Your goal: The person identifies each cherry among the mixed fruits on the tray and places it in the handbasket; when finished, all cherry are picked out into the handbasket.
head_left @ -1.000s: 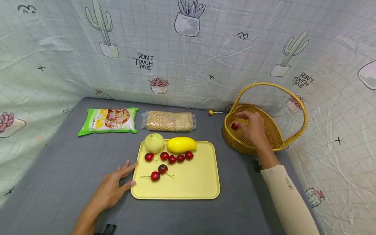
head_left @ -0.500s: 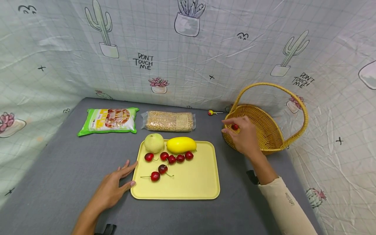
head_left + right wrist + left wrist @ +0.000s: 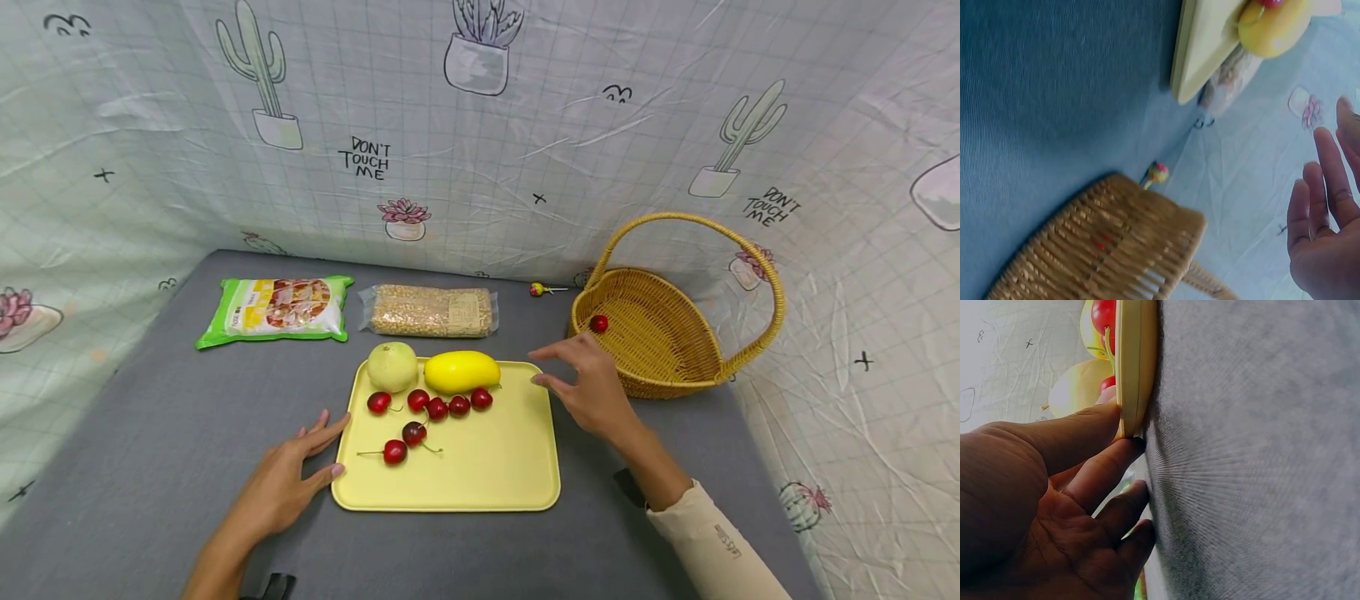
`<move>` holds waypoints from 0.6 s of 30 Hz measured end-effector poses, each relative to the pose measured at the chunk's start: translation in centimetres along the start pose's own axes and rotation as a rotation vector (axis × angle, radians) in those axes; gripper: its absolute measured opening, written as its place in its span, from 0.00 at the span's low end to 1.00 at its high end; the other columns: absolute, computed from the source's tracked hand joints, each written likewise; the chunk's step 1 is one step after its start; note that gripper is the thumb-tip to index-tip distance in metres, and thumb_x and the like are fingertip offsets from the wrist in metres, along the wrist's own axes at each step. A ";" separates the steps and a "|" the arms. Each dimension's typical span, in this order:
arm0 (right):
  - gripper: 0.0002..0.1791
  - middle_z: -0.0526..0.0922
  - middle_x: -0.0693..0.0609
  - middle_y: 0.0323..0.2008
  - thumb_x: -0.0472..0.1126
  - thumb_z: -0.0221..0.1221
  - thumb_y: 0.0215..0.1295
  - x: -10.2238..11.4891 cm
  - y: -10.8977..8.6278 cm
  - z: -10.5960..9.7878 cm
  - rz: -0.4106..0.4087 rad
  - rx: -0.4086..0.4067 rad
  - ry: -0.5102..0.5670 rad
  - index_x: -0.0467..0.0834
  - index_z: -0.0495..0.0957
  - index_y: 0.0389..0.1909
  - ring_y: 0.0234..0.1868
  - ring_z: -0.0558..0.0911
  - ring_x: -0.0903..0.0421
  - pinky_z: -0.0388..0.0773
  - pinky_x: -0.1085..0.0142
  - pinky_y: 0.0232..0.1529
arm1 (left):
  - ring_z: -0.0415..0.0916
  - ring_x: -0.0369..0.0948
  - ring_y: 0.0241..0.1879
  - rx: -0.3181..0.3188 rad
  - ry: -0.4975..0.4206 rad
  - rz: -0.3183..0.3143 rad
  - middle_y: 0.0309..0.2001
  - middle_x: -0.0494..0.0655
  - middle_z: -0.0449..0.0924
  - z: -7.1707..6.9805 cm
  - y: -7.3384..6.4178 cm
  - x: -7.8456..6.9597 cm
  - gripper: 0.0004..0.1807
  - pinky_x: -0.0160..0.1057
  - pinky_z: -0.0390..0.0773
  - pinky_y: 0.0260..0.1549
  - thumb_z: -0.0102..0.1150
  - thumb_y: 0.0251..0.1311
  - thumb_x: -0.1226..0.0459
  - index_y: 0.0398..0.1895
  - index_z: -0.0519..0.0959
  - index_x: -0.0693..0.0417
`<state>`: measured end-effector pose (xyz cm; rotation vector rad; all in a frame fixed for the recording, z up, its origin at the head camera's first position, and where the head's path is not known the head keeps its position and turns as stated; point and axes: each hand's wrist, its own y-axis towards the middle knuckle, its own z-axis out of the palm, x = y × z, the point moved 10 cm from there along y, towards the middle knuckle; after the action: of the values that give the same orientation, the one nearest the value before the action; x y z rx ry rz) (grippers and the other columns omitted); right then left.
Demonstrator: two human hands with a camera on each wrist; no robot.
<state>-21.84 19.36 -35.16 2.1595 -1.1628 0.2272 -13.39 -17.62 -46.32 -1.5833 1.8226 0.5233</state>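
I see left hand [image 3: 287, 475] touch left edge of tray [image 3: 495, 471], fingers spread. Right hand [image 3: 591, 387] hovers at tray's far right corner, fingers parted. Seven cherries [image 3: 437, 409] lie on tray near yellow fruit [image 3: 461, 372]; lone cherry [image 3: 598, 323] in wicker basket [image 3: 651, 390].

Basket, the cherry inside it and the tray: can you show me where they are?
Basket [image 3: 660, 337], head view: its bare woven inside.
Cherry [image 3: 598, 323], head view: the middle of its round side.
Tray [image 3: 487, 467], head view: its bare yellow bottom.
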 end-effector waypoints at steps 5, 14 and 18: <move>0.20 0.92 0.54 0.46 0.39 0.80 0.54 0.8 -0.4 1.6 -0.008 0.058 0.018 0.48 0.90 0.49 0.46 0.80 0.50 0.81 0.58 0.46 | 0.59 0.68 0.79 -0.003 0.006 0.013 0.77 0.66 0.64 0.0 0.0 0.0 0.40 0.73 0.60 0.75 0.73 0.64 0.65 0.80 0.70 0.47; 0.18 0.92 0.55 0.46 0.39 0.80 0.55 2.3 -0.9 4.8 -0.014 0.166 0.024 0.49 0.91 0.48 0.44 0.78 0.54 0.82 0.60 0.43 | 0.59 0.68 0.79 0.001 0.003 0.004 0.78 0.66 0.63 0.1 0.0 0.1 0.40 0.73 0.60 0.75 0.73 0.64 0.65 0.80 0.70 0.47; 0.19 0.92 0.55 0.48 0.39 0.80 0.55 2.8 -0.9 6.0 -0.028 0.209 0.006 0.49 0.91 0.49 0.45 0.76 0.57 0.81 0.61 0.42 | 0.57 0.70 0.79 0.014 0.002 -0.016 0.78 0.65 0.62 0.2 0.0 0.2 0.41 0.74 0.59 0.74 0.73 0.65 0.64 0.81 0.69 0.46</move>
<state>-20.38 14.04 -38.95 2.3527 -1.1479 0.3558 -13.32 -17.63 -46.55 -1.5884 1.8096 0.5014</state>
